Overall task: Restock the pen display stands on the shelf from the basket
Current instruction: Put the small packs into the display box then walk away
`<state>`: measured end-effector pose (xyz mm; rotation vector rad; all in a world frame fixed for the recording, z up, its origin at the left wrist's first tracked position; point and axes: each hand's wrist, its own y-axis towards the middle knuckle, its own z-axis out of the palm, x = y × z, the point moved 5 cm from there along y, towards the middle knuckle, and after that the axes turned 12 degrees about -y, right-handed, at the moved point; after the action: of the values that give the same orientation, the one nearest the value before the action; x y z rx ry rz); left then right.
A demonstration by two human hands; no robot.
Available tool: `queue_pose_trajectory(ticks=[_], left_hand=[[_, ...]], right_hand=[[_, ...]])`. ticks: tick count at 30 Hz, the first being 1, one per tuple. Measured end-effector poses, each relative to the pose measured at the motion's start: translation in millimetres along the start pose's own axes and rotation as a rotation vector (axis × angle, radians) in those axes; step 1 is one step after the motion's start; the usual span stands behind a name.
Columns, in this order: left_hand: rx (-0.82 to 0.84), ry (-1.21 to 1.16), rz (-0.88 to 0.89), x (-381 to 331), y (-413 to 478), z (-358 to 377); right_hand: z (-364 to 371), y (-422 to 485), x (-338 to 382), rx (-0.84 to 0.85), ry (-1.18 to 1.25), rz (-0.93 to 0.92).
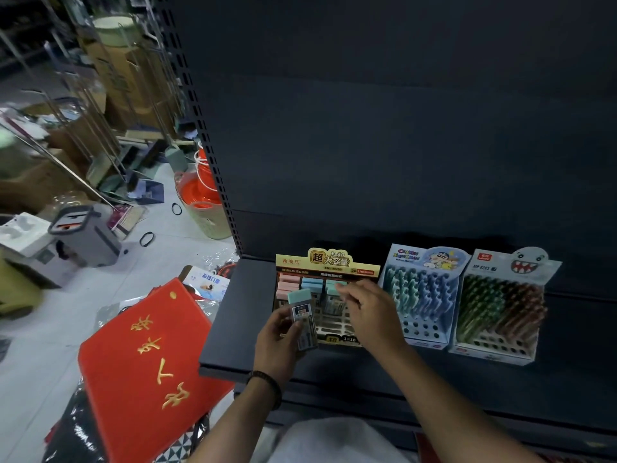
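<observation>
My left hand (278,342) grips a mint-capped clear case (302,320), next needing an empty slot in the yellow-topped cardboard stand (329,262) under my right hand (370,312), grasp unclear.

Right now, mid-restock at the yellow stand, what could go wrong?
1. The left hand grips the teal-topped case with its top end sticking free; it might slip and drop onto the shelf.
2. The right hand works among the cases in the yellow stand; a clumsy push could tip neighbours.
3. The right forearm passes close to the blue stand; a sideways swing may nudge it.
</observation>
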<state>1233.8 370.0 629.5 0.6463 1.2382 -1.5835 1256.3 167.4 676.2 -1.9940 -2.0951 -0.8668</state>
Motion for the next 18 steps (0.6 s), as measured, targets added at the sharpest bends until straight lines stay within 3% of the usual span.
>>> queue_pose_trajectory(ticks=[11, 18], left_hand=[[0.043, 0.007, 0.018, -5, -4, 4], [0.072, 0.094, 0.034, -3, -5, 4]], right_hand=[[18, -11, -4, 0.061, -0.112, 0.057], [4, -12, 6, 0.081, -0.05, 0.106]])
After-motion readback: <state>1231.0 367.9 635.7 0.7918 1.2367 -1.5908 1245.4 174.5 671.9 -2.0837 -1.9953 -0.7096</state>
